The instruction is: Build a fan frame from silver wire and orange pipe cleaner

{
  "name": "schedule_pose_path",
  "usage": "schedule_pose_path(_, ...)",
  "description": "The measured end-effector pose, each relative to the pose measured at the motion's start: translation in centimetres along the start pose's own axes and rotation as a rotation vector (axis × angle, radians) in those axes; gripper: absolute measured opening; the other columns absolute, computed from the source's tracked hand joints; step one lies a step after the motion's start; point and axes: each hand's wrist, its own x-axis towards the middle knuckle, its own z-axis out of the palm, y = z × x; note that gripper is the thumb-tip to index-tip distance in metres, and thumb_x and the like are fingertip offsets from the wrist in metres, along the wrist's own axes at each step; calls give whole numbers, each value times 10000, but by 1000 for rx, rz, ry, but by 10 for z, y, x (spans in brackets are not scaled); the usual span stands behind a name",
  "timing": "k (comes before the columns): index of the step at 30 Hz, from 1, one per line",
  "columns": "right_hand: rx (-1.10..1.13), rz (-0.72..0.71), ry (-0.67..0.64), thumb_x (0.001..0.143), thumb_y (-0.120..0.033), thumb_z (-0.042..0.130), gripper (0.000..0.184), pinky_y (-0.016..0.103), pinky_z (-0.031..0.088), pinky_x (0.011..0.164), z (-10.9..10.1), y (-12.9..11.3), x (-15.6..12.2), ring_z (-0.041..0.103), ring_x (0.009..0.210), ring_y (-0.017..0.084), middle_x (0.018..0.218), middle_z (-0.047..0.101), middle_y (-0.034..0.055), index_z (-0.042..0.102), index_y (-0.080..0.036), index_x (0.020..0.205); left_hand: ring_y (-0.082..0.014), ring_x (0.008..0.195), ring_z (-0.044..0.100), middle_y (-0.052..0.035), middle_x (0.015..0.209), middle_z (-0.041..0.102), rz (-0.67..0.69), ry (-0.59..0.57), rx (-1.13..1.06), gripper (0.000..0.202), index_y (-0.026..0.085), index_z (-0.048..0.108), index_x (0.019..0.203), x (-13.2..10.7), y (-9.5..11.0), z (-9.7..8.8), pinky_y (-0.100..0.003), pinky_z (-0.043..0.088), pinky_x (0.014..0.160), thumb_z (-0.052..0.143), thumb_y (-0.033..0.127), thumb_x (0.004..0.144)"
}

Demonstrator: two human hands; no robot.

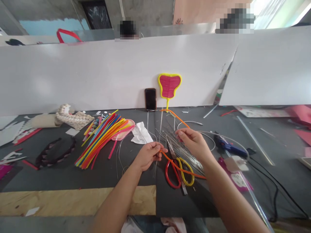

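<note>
My left hand (150, 155) is closed, with an orange pipe cleaner (173, 164) pinched in its fingertips. The strand trails right across scissors (179, 173) with one red and one yellow handle loop. Above, a thin bent wire (148, 121) rises from near my left fingers, and another orange length runs from its top toward my right hand (193, 142). My right thumb and fingers are pinched together where that length meets them; the exact grip is partly hidden. A pile of straight silver wires (189, 155) lies beneath my hands.
A bundle of coloured pipe cleaners (102, 139) and a white tissue (141, 133) lie left. A phone (150, 99) and a yellow-edged pink fan shape (170, 85) lean on the white board (109, 74). To the right are a blue glue gun (230, 147) and a white adapter (236, 164) with cords.
</note>
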Motion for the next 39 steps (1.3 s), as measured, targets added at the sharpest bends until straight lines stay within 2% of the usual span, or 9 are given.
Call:
schedule_pose_path(3,130,10,-22,798,-406,576,253,273,486,601,-9,-7,-12,572,615,129,701,625,31,653,-165,797,-44,504,490,-108,869,689,-9,-27,10,262,127,582,811,-1,0,0,-196,435,525,645,373,744)
schedule_pose_path(7,213,-174,208,811,-369,581,175,272,502,628,-35,-29,3,583,633,114,737,632,10,651,-214,851,-46,493,484,-106,846,684,-34,-116,75,242,121,590,797,-6,5,1,-192,421,501,639,354,754)
schedule_pose_path(9,212,-203,250,800,-362,598,172,294,514,707,-48,-39,22,601,703,118,838,649,16,646,-226,893,-51,489,487,-105,832,682,-40,-148,101,239,119,590,786,-9,10,3,-195,417,491,634,352,759)
schedule_pose_path(11,175,-134,185,779,-369,624,215,316,517,761,-58,-44,42,615,761,138,855,662,38,652,-201,910,-54,490,489,-105,831,683,-41,-151,123,241,120,590,783,-12,15,5,-199,421,494,631,356,762)
schedule_pose_path(13,228,20,57,783,-398,616,248,332,526,774,-60,-44,57,633,785,159,874,677,70,656,-175,884,-57,489,491,-102,828,684,-51,-156,141,249,122,592,779,-16,18,7,-205,425,495,635,367,756)
schedule_pose_path(17,416,267,-253,844,-456,521,353,356,544,748,-47,-41,63,660,788,190,902,693,135,651,-130,885,-61,483,489,-107,810,682,-79,-190,182,279,114,605,772,-27,14,10,-207,425,487,625,392,756)
schedule_pose_path(21,496,320,-408,865,-424,502,346,340,546,744,-33,-43,53,660,816,185,981,684,145,649,-122,949,-57,476,478,-111,797,679,-110,-147,149,281,111,592,767,-38,1,11,-197,423,479,618,390,760)
schedule_pose_path(27,459,313,-476,809,-338,611,241,287,546,736,-24,-38,53,655,796,147,963,695,102,673,-161,961,-58,470,490,-115,791,683,-139,-92,88,277,112,590,775,-48,-14,5,-192,419,472,618,387,761)
schedule_pose_path(39,424,358,-468,631,-348,752,213,223,506,580,-4,-28,61,613,612,94,730,683,19,695,-170,734,-75,488,520,-101,809,684,-180,-130,73,275,129,599,804,-57,-19,-7,-226,443,502,609,400,759)
